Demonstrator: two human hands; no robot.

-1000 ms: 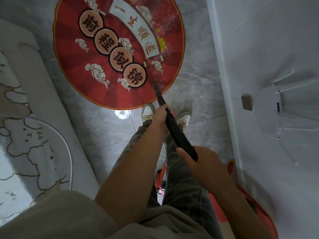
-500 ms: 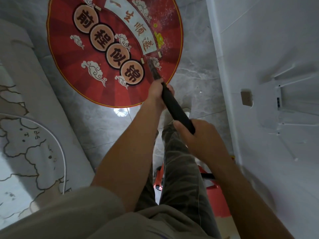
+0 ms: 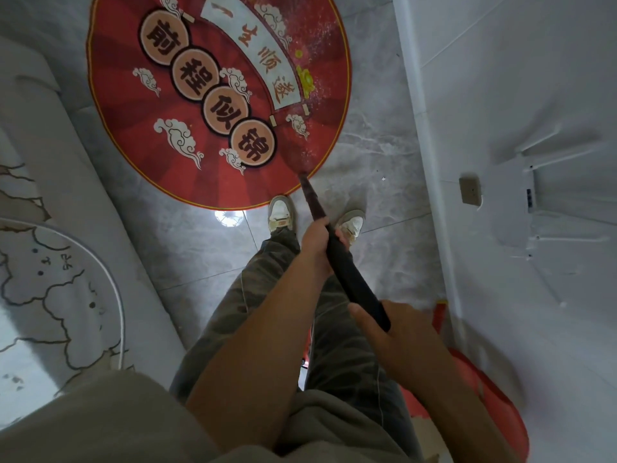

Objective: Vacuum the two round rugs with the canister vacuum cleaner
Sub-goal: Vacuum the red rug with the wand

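Head view

1. Change: half a second earlier the wand reaches further into the red round rug, with its tip beside the lowest round medallion. The tip now lies at the rug's near right edge, and both hands have drawn back toward your body. The tip's position matches the one of a second ago. Read this as one full push-and-pull stroke over the rug's right part.

2. Grip: your left hand grasps the wand partway down, with its fingers curled round the shaft. Your right hand clasps the wand's near end, thumb laid along the top.

3. Meaning for the task: white specks remain scattered over the rug's far right part. Judge this rug as unfinished; further strokes appear necessary there.

4. Second rug: a pale round rug with a brown line pattern lies at the left, well apart from the wand tip. It appears not yet under work.

5. Containers: the only container is the red canister at lower right, behind your right arm, near the white wall. It is partly hidden. You cannot tell what it holds, since its inside does not show
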